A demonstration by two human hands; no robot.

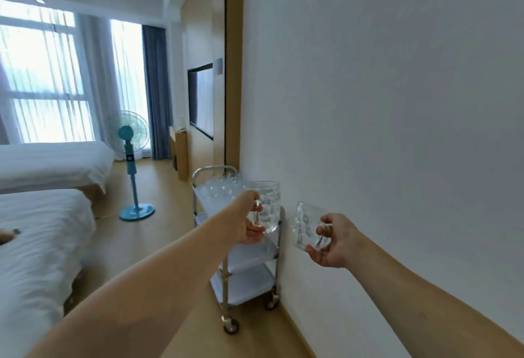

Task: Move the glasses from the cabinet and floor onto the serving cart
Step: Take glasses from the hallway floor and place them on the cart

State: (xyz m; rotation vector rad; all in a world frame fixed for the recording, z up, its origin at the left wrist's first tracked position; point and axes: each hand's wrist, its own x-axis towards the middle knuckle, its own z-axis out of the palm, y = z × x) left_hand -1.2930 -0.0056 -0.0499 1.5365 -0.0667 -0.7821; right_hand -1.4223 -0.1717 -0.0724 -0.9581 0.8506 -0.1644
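Observation:
My left hand [247, 220] grips the handle of a clear glass mug [268, 204], held upright above the near end of the serving cart [226, 268]. My right hand [333, 241] holds a second clear glass mug [304, 224] by its handle, tilted toward the left, in front of the white wall and to the right of the cart. The cart is a metal three-shelf trolley on castors with white shelves. Several clear glasses [224, 186] stand on its top shelf at the far end.
The cart stands against a white wall [382, 102] on a wooden floor [158, 232]. Two white beds [42, 232] fill the left side. A blue standing fan [133, 164] is beyond them. A wooden desk [180, 150] and wall screen lie behind the cart.

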